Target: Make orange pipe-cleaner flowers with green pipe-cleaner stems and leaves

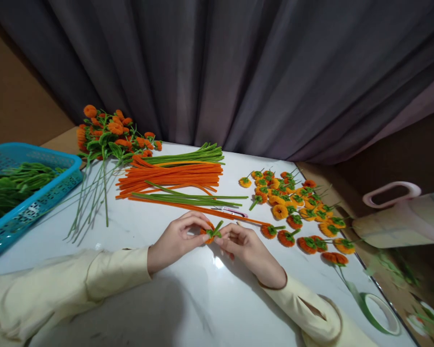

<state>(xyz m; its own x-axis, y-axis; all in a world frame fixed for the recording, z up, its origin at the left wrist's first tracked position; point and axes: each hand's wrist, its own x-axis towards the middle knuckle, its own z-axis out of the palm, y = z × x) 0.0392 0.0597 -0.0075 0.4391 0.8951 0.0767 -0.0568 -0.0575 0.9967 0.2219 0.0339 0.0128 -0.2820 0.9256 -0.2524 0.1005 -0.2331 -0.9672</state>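
Note:
Between my two hands, above the white tabletop, is a small orange pipe-cleaner flower (209,234) with a green base and a short green stem pointing up to the right. My left hand (179,239) pinches the flower's left side between thumb and fingers. From the other side, my right hand (244,248) has its thumb and fingertips closed on the green part. Just beyond the hands lie orange pipe cleaners (173,176), green pipe cleaners (191,198) and a pair of small pinkish scissors or tweezers (235,212), whose kind is unclear.
Many finished orange and yellow flower heads (280,211) spread on the right. A bunch of stemmed orange flowers (115,127) lies at the back left, beside a blue basket (63,185) of green leaves. Green tape (381,313) rests at the front right; a pitcher (401,221) stands beyond the edge.

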